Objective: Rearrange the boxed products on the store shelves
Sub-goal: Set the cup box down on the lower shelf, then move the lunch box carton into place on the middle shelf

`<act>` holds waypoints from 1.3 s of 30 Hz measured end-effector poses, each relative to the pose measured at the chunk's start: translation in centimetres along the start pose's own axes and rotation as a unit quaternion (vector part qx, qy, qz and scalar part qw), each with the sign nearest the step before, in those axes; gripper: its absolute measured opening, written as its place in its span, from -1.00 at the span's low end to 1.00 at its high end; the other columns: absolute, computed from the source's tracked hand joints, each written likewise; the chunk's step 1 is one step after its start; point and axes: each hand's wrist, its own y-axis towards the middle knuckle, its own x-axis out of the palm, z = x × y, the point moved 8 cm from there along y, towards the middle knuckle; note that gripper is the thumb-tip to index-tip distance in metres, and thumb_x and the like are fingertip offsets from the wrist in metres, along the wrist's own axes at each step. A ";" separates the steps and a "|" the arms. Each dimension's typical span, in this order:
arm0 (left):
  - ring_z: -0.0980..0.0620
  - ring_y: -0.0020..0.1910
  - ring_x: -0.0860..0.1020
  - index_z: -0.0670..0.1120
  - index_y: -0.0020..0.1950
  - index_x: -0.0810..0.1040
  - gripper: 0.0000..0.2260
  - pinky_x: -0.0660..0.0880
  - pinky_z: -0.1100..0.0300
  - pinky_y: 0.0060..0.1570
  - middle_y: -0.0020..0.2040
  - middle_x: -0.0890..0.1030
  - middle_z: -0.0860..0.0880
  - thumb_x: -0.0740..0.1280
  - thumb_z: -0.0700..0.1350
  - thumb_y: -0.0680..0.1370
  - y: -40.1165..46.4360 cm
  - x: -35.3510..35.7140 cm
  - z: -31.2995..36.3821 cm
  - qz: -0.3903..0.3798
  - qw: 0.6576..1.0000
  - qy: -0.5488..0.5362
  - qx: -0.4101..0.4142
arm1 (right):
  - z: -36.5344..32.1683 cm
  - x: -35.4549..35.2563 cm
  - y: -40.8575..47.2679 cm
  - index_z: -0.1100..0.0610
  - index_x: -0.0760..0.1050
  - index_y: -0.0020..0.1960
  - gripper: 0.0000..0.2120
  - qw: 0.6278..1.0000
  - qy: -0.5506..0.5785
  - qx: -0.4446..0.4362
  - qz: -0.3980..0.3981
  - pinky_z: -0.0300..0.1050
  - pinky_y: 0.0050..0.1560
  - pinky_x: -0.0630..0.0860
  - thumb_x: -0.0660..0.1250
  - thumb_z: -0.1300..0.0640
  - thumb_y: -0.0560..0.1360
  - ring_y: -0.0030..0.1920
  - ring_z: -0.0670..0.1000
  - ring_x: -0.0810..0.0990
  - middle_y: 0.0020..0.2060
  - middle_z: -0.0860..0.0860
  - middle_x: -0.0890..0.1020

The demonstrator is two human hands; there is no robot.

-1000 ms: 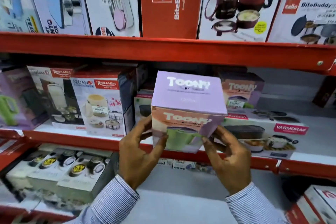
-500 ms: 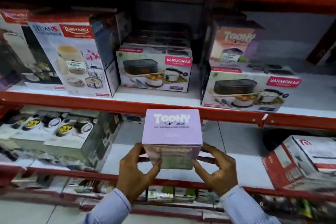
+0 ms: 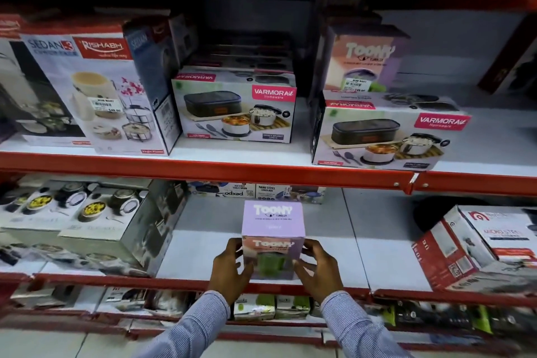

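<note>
Low down, both hands clasp the Toony box.

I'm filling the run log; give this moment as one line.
stage: placing | left hand + right hand: holding Toony box | location: lower shelf, front edge

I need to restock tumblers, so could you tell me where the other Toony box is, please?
In the head view, the second Toony box sits right of centre on the upper white shelf, stacked on the right-hand Varmora box.
</note>
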 end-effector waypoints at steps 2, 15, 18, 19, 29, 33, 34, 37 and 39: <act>-0.12 0.28 0.59 -0.06 0.39 0.42 -0.51 0.56 0.01 0.26 0.25 0.64 -0.08 0.42 -0.24 0.47 -0.7 -1.1 0.4 0.032 0.999 0.017 0.005 | -0.2 -0.7 -0.5 -0.31 0.33 0.19 -0.51 0.999 -0.039 -0.006 0.000 -0.11 0.25 0.56 0.43 0.12 0.44 0.23 -0.03 0.58 0.21 -0.03 0.59; -0.27 0.63 0.00 -0.18 0.60 0.16 -0.25 -0.01 -0.36 0.55 0.64 0.10 -0.23 0.18 0.24 0.53 -0.6 -6.9 24.9 0.219 0.842 0.335 0.361 | -17.9 -16.4 0.3 0.14 0.12 0.54 -0.29 0.823 -0.429 -0.185 0.324 0.15 0.57 -0.19 0.18 -0.18 0.51 0.59 0.17 -0.06 0.57 0.15 0.08; -0.26 0.64 -0.04 -0.22 0.60 0.10 -0.21 -0.01 -0.31 0.56 0.64 0.04 -0.24 0.11 0.28 0.55 1.3 -5.3 27.3 0.199 0.841 0.353 0.359 | -17.3 -19.5 1.5 0.10 -0.01 0.57 -0.25 0.813 -0.449 -0.127 0.348 0.23 0.55 -0.23 0.11 -0.23 0.52 0.58 0.17 -0.20 0.58 0.13 -0.11; -0.24 0.64 -0.04 -0.22 0.61 0.08 -0.20 -0.01 -0.27 0.57 0.64 0.03 -0.24 0.09 0.29 0.55 1.9 -4.7 27.8 0.190 0.846 0.350 0.356 | -17.0 -20.5 1.9 0.10 -0.05 0.57 -0.24 0.814 -0.448 -0.108 0.354 0.26 0.54 -0.21 0.09 -0.24 0.52 0.58 0.18 -0.21 0.58 0.13 -0.13; -0.04 0.65 0.04 -0.07 0.63 -0.09 -0.19 0.12 -0.01 0.60 0.67 0.01 -0.07 0.14 0.31 0.54 5.8 -0.1 28.5 0.047 0.956 0.131 0.258 | -12.2 -26.5 5.7 0.08 -0.14 0.57 -0.29 0.926 -0.168 -0.005 0.337 0.22 0.53 0.15 0.17 -0.03 0.57 0.56 0.21 0.09 0.57 0.19 0.09; 0.00 0.42 0.47 -0.02 0.57 0.18 -0.32 0.42 0.06 0.43 0.50 0.44 0.00 0.30 0.19 0.53 5.4 -1.0 29.3 0.059 0.966 0.054 0.245 | -12.6 -27.4 5.5 0.13 0.28 0.44 -0.54 0.934 -0.067 -0.014 0.352 0.02 0.23 0.53 0.24 0.16 0.56 0.20 0.19 0.59 0.21 0.17 0.61; 0.05 0.35 0.51 0.00 0.55 0.24 -0.37 0.43 0.13 0.39 0.45 0.49 0.03 0.34 0.13 0.53 5.0 -1.5 29.9 0.076 0.964 0.039 0.254 | -13.1 -27.6 5.2 0.14 0.36 0.39 -0.60 0.930 -0.052 -0.025 0.363 -0.03 0.17 0.54 0.25 0.17 0.56 0.16 0.18 0.62 0.16 0.16 0.64; 0.11 0.36 0.45 0.03 0.56 0.23 -0.36 0.37 0.14 0.41 0.45 0.46 0.08 0.37 0.07 0.53 3.7 -3.5 31.1 0.124 0.954 0.017 0.271 | -15.4 -28.1 3.5 0.12 0.46 0.29 -0.69 0.914 -0.009 -0.086 0.396 -0.21 0.03 0.58 0.25 0.16 0.56 0.07 0.09 0.65 0.07 0.08 0.68; 0.05 0.39 0.45 -0.01 0.57 0.26 -0.36 0.39 0.06 0.41 0.46 0.46 0.04 0.37 0.09 0.53 3.0 -5.4 31.5 0.160 0.947 0.007 0.280 | -17.2 -28.2 2.1 0.09 0.49 0.28 -0.67 0.902 0.013 -0.124 0.413 -0.50 -0.06 0.52 0.23 0.10 0.53 0.00 -0.04 0.64 0.03 -0.02 0.67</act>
